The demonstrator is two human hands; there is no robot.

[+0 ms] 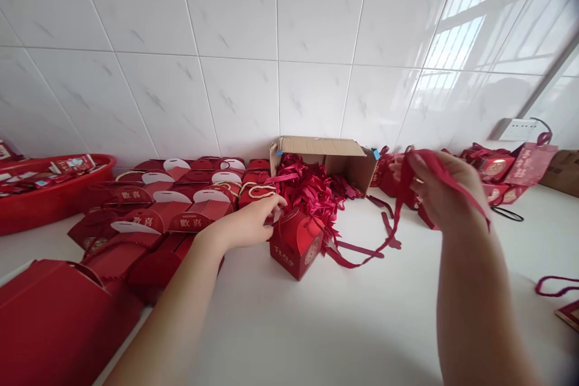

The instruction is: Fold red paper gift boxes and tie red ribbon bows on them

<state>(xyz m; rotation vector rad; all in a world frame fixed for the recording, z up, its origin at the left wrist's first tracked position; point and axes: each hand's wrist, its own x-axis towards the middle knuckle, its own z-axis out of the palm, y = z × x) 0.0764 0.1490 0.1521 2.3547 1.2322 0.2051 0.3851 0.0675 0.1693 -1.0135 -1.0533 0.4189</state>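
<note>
A small red gift box (296,247) with gold lettering stands upright on the white table. My left hand (256,220) is at its upper left side, fingers curled against the box near a thin cord at its top; the fingertips are partly hidden. Raised to the right, my right hand (434,184) is closed on a red ribbon (398,217). One length of the ribbon drapes over the wrist, and another hangs down and curves across the table towards the gift box. Just behind the box lies a heap of red ribbons (307,190), spilling from an open cardboard box (321,146).
Rows of red gift boxes (169,211) fill the left side, with a large red box (58,319) nearest me. A red basin (49,205) of packets stands far left. More red boxes (495,166) and a socket strip (515,129) are at the right, by the tiled wall.
</note>
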